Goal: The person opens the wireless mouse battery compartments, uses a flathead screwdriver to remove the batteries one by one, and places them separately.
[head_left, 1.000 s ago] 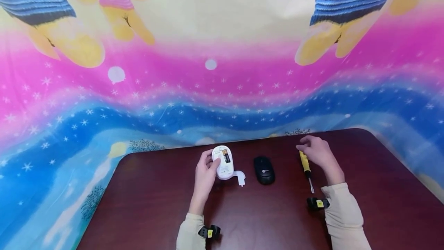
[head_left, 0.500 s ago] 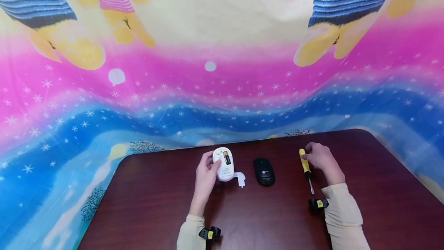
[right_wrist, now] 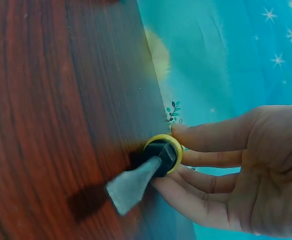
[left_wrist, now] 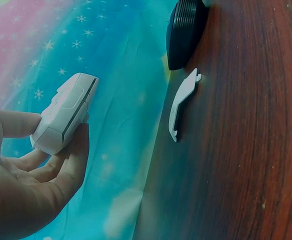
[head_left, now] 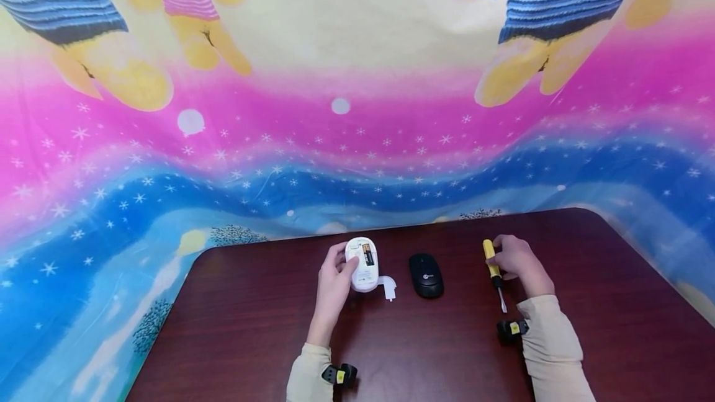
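Observation:
My left hand holds a white computer mouse above the table, underside up, thumb on one side and fingers on the other. Its battery bay is uncovered, with a battery inside. In the left wrist view the mouse shows edge-on. The white battery cover lies on the table beside it. At the right, thumb and fingers of my right hand pinch the yellow handle of a flathead screwdriver. The right wrist view shows its flat metal tip toward the camera, low over the table.
A black computer mouse sits on the dark reddish-brown table between the two hands. Behind the table's far edge hangs a colourful printed cloth. Black wrist cameras are strapped on both sleeves.
My right hand has come down from above the screwdriver's handle end and closed its fingers on the handle. The left hand and the white mouse stay almost still.

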The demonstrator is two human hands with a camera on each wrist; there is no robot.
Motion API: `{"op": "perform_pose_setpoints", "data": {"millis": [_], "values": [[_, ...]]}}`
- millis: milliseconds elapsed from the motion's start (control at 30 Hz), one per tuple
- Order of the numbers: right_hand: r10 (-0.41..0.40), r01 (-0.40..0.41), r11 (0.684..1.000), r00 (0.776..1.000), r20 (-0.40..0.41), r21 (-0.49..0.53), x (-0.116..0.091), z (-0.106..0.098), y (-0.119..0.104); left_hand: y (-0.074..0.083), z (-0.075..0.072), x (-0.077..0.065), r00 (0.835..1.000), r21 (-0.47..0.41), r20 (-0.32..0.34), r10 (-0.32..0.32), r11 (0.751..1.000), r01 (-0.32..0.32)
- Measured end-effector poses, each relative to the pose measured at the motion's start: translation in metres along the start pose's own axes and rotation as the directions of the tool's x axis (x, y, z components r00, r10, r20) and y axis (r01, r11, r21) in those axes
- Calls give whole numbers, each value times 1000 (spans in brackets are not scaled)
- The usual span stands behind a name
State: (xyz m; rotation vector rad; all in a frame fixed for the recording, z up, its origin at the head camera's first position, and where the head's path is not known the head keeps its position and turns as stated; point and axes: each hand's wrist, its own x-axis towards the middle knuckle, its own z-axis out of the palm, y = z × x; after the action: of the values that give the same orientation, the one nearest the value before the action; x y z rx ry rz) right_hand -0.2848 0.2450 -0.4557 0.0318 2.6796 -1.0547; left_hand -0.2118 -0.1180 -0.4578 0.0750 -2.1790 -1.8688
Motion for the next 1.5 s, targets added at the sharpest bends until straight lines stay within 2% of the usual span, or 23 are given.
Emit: {"op": "perform_pose_setpoints", "data": {"millis": [167, 400, 633, 767, 967, 1067, 1200, 1267, 1333, 1400, 1500], "values": [[-11, 11, 1000, 1000, 3, 27, 1, 5, 2, 0, 0, -1, 1000, 2, 3, -4, 1000, 4], [-34, 35, 999, 999, -10, 31, -2, 3, -3, 1, 1, -2, 999, -9, 42, -19, 1000, 20], [-113, 120, 986, 991, -66, 113, -15, -5, -21, 2, 0, -3, 999, -5, 37, -2, 1000, 2], [-165, 184, 974, 976, -142, 132, -20, -8, -31, 1, 0, -3, 999, 2, 36, -20, 1000, 20], [-234, 282, 948, 933, -272, 151, -29, -5, -55, 1, 0, -5, 1000, 17, 16, -8, 1000, 7], [-244, 312, 929, 921, -304, 200, -32, -3, -66, 2, 0, -6, 1000, 20, 10, -2, 1000, 2], [-238, 329, 905, 917, -321, 269, -36, 0, -74, 4, 0, -6, 1000, 25, 11, -14, 1000, 14], [-229, 338, 885, 915, -334, 319, -37, 2, -77, 4, 0, -6, 1000, 31, 10, -23, 999, 22], [-213, 353, 850, 910, -357, 392, -37, 4, -80, 3, 0, -5, 1000, 39, 13, -29, 999, 28], [-198, 374, 795, 904, -378, 478, -37, 6, -83, 2, 0, -5, 999, 47, 18, -30, 998, 29], [-182, 403, 690, 901, -394, 602, -36, 9, -87, 1, 0, -5, 999, 53, 35, -28, 998, 26]]}}
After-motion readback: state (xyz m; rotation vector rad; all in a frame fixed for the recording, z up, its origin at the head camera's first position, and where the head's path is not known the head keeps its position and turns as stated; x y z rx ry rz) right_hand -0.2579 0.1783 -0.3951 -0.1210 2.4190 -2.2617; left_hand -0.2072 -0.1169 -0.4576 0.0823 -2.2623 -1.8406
